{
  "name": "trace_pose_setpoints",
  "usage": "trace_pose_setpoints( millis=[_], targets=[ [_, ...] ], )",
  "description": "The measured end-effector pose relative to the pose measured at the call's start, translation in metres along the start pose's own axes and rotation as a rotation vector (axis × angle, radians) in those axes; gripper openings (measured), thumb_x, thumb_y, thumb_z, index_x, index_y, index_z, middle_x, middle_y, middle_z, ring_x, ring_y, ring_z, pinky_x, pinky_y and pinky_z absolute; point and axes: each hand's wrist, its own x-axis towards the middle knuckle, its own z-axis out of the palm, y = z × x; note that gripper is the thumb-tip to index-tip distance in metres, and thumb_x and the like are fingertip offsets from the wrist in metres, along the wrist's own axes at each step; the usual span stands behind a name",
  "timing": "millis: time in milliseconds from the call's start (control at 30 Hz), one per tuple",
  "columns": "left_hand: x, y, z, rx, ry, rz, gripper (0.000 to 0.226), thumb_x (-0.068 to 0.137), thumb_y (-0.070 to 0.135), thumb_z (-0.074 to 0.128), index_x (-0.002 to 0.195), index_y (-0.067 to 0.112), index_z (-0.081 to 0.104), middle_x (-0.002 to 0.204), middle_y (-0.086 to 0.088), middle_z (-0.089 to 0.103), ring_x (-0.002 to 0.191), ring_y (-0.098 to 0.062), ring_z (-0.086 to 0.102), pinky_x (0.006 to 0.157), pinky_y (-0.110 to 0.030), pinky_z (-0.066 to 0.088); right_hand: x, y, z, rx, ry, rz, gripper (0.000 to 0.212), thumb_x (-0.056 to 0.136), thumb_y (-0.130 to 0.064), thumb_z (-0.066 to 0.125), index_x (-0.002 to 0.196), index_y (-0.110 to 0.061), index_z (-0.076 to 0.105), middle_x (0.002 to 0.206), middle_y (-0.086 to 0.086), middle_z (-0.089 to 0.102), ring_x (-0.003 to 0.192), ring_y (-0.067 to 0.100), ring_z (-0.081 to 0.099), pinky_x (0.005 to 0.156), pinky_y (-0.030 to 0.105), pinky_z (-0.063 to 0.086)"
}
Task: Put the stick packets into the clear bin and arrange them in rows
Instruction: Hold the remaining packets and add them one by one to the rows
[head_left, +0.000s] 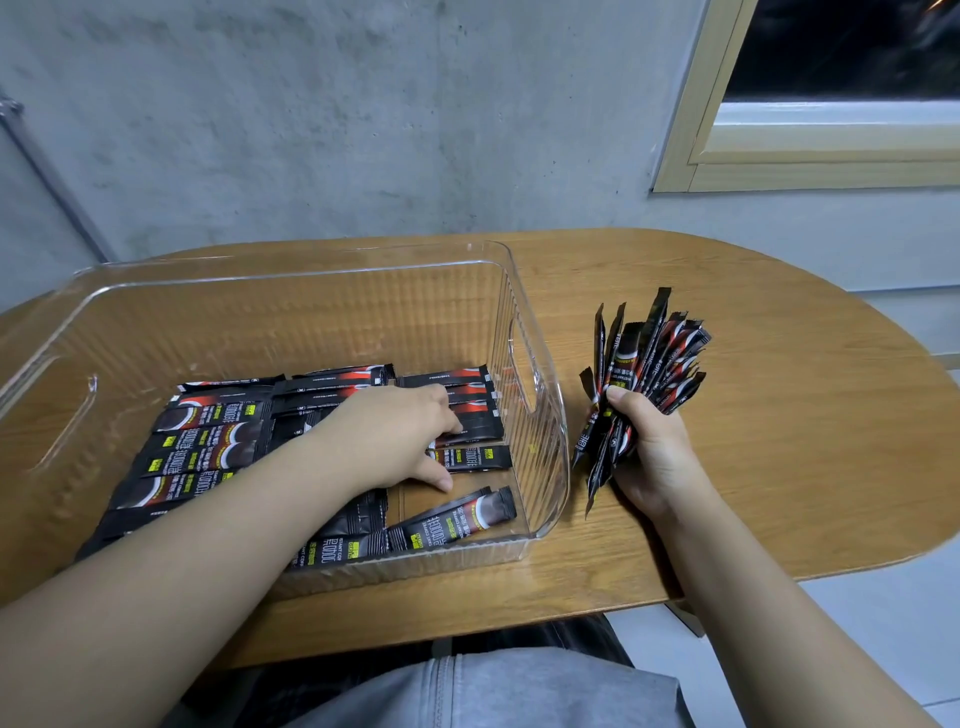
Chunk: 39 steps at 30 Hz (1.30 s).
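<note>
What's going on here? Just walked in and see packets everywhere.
A person is filling a clear bin on the wooden table with stick packets. The left hand reaches inside, laying packets in rows on the bottom. The right hand grips a bunch of packets outside the bin.

We see clear ribbed plastic bin, glossy. Packets in black foil-like film, slight sheen. Table in wood grain, smooth, satin. Wall looks like rough matt concrete. Cloth grey, matt.
</note>
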Motion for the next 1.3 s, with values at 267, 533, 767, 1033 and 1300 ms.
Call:
trace_pose_setpoints(
  millis=[267, 533, 767, 1033, 1300],
  targets=[
    [0.001, -0.004, 0.001, 0.007, 0.02, 0.032, 0.061, 0.085, 0.055, 0.056, 0.14, 0.031, 0.041, 0.128, 0.009, 0.044, 0.109, -0.018, 0.055, 0.083, -0.035, 0.05, 0.0, 0.001, -0.001, -0.003, -0.003, -0.005, 0.012, 0.088, -0.001, 0.055, 0.095, -0.009, 0.059, 0.077, 0.005, 0.063, 0.068, 0.016, 0.062, 0.072, 0.037, 0.052],
    [0.0, -0.009, 0.004, -0.005, 0.047, 0.082, 0.055, 0.086, 0.052, 0.057, 0.137, 0.035, 0.044, 0.128, 0.012, 0.046, 0.111, -0.014, 0.053, 0.083, -0.031, 0.047, 0.0, 0.0, -0.001, -0.02, 0.012, 0.01, 0.011, 0.088, -0.002, 0.056, 0.096, -0.008, 0.059, 0.08, 0.006, 0.064, 0.07, 0.017, 0.063, 0.07, 0.036, 0.053],
    [-0.002, -0.012, 0.004, -0.005, 0.079, 0.06, 0.053, 0.086, 0.053, 0.056, 0.135, 0.037, 0.045, 0.128, 0.013, 0.045, 0.104, -0.015, 0.055, 0.072, -0.027, 0.04, 0.0, 0.001, -0.002, -0.015, 0.002, -0.001, 0.012, 0.088, -0.001, 0.055, 0.098, -0.008, 0.059, 0.082, 0.007, 0.063, 0.074, 0.02, 0.061, 0.074, 0.039, 0.051],
    [0.001, 0.0, 0.006, 0.006, 0.168, 0.08, 0.04, 0.086, 0.06, 0.05, 0.113, 0.03, 0.056, 0.113, 0.013, 0.053, 0.098, -0.013, 0.056, 0.072, -0.029, 0.04, 0.002, 0.002, 0.0, -0.012, 0.003, -0.023, 0.012, 0.089, 0.001, 0.053, 0.088, -0.009, 0.06, 0.071, 0.004, 0.061, 0.065, 0.018, 0.058, 0.069, 0.035, 0.049],
    [0.002, 0.001, 0.006, 0.005, 0.171, 0.049, 0.035, 0.088, 0.058, 0.05, 0.105, 0.027, 0.056, 0.109, 0.011, 0.055, 0.096, -0.013, 0.056, 0.069, -0.027, 0.038, 0.003, 0.003, -0.003, -0.008, -0.022, -0.02, 0.012, 0.088, -0.001, 0.055, 0.096, -0.009, 0.059, 0.078, 0.005, 0.063, 0.07, 0.018, 0.061, 0.072, 0.037, 0.051]
  ],
)
